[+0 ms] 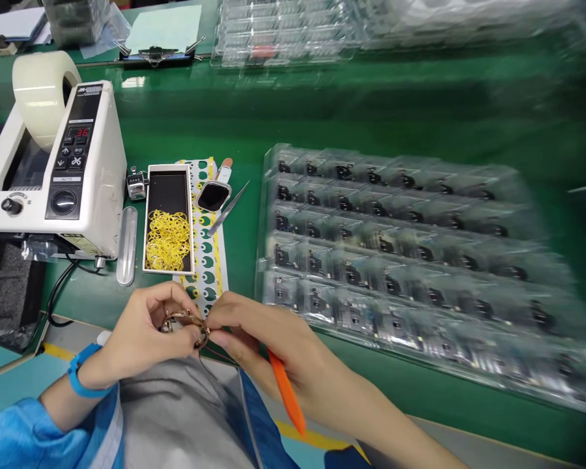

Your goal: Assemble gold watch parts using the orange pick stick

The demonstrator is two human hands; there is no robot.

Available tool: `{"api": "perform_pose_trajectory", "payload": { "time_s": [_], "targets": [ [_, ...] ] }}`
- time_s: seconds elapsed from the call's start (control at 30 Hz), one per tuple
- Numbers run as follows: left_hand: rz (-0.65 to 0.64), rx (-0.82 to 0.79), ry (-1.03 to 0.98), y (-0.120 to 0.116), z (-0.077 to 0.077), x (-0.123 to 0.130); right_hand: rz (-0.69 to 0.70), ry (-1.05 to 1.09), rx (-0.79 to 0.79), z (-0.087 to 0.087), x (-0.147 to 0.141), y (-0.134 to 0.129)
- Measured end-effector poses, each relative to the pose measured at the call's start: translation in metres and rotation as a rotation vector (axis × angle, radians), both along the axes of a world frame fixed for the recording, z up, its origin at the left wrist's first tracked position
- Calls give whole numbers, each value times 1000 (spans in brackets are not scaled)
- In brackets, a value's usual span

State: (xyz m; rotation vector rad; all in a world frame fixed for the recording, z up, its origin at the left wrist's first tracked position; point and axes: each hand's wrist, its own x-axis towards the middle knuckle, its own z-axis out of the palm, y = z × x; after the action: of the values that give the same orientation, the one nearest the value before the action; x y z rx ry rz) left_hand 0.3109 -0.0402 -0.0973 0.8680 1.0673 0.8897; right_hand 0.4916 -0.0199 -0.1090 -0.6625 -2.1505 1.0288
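Observation:
My left hand (151, 332), with a blue band at the wrist, pinches a small round metallic part (188, 320) with thin wires hanging from it. On the right side of that part, my right hand (268, 342) has its thumb and index finger closed at the rim. An orange-handled tool (287, 394) is held within the same right hand, its handle pointing down and its tip hidden by the fingers. Just beyond my hands stands a white-rimmed box (168, 189) holding yellow rings (167, 241). It rests partly over a die-cut sheet (208, 260).
At the left stands a white tape dispenser (105, 163). A clear tray (410, 348) of small dark parts covers the right side. Between them lie tweezers (229, 207), a smartwatch (215, 195), a counter (137, 185) and a clear strip (127, 246). Clipboard (163, 32) and trays (283, 29) sit behind.

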Motion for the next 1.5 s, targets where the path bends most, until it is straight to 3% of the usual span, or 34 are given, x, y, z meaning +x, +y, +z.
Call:
{"api": "perform_pose_trajectory", "payload": {
  "time_s": [0.3, 0.4, 0.47, 0.53, 0.6, 0.67, 0.77, 0.87, 1.03, 1.23, 1.5],
  "targets": [
    [140, 194, 97, -1, -5, 3, -62, -94, -296, 8, -9, -2],
    [253, 198, 24, -4, -7, 3, -141, -35, -262, 4, -13, -5],
    [306, 285, 88, -6, -10, 2, -230, 26, -207, 2, -16, -10],
    [364, 545, 283, -8, -14, -2, -358, 98, -178, 0, -18, -17],
    [392, 924, 535, -9, -18, -8, -450, 170, -240, 1, -20, -24],
    [377, 1255, 770, -9, -20, -15, -446, 244, -398, 1, -23, -30],
    [316, 1508, 1027, -11, -19, -24, -374, 406, -700, -2, -32, -37],
    [212, 1587, 1163, -16, -14, -30, -346, 576, -925, -11, -42, -42],
    [108, 1628, 1229, -24, -7, -35, -285, 668, -1071, -22, -45, -47],
    [95, 1779, 1257, -18, -5, -38, -197, 738, -1294, -14, -39, -40],
    [71, 1867, 1255, -18, -17, -42, -333, 595, -1162, -9, -38, -34]
  ]
}}
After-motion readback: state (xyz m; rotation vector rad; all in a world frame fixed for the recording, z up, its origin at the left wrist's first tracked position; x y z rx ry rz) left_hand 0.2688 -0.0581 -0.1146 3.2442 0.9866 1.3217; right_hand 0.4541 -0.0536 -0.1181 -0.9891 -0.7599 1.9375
